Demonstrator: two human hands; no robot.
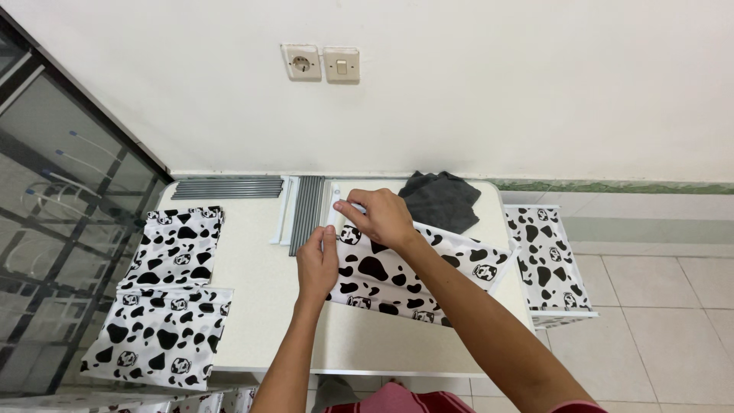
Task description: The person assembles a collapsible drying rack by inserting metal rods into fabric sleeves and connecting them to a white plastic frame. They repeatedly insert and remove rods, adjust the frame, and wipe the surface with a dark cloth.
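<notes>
Centrally, left hand [317, 264] and right hand [380, 216] pinching cow-print fabric panel [413, 279], white table [260, 306]

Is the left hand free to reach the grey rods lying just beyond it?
Probably not right away: the left hand is pinching the cow-print fabric panel. The grey rods lie close ahead on the table, with nothing between.

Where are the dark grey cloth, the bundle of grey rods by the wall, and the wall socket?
Dark grey cloth [441, 199], head view, middle of its folds.
Grey rods [227, 188], head view, mid-length.
Wall socket [302, 63], head view, its face.
</notes>
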